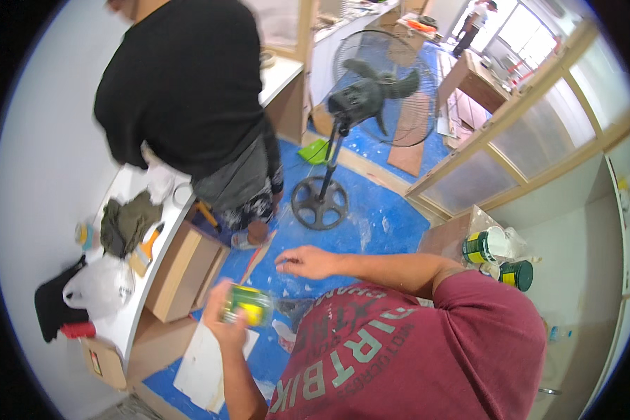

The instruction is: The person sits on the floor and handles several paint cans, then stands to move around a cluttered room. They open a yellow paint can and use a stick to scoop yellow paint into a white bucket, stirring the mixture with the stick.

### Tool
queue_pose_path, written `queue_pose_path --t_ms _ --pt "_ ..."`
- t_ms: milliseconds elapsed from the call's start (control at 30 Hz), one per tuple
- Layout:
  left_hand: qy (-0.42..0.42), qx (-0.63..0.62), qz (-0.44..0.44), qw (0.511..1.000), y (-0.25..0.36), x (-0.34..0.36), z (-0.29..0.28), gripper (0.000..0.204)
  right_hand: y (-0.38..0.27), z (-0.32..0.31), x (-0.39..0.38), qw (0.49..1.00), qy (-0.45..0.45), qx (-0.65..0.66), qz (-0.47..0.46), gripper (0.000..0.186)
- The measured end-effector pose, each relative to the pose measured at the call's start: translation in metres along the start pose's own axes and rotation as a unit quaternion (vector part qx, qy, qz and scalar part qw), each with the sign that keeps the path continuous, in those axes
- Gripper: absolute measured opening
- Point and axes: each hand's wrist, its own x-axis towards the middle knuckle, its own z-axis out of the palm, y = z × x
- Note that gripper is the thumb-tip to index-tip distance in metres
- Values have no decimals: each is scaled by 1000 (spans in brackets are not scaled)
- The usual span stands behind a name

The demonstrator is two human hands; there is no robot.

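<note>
My left hand (pixel 225 316) is wrapped round a green and yellow can (pixel 250 305), tilted on its side and slightly blurred. The can is in front of my chest, over the blue-covered floor. Farther forward and to the right of it, my right hand (pixel 306 262) is held in the air, palm down. Its fingers are loosely bent and point left, apart from the can, and I see nothing in them.
A person in black (pixel 189 91) stands ahead at a white counter (pixel 141 280) holding a paintbrush (pixel 147 248), cloth (pixel 129 224) and plastic bag (pixel 101 287). A standing fan (pixel 360 98) is ahead. Green cans (pixel 516 275) sit at right beside framed glass panels (pixel 532 133).
</note>
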Motion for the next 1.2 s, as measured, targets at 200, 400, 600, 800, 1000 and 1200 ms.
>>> queue_pose_path --t_ms 200,400,600,800,1000,1200 --pt "-159 -81 42 983 60 -20 152 62 86 -68 -103 979 125 157 17 48" --pt "-197 -201 -68 957 124 -10 324 54 186 -167 -228 932 227 283 10 46" --pt "-304 -179 -142 925 162 -45 497 52 265 -230 -333 858 366 353 65 40" --pt "-525 -89 200 823 216 -72 575 56 347 -277 -355 824 435 353 79 28" --pt "-388 -205 150 886 200 -26 649 58 400 -376 -298 853 427 253 163 24" --pt "-395 -235 199 866 209 63 718 58 483 -479 -231 909 406 -27 94 29"
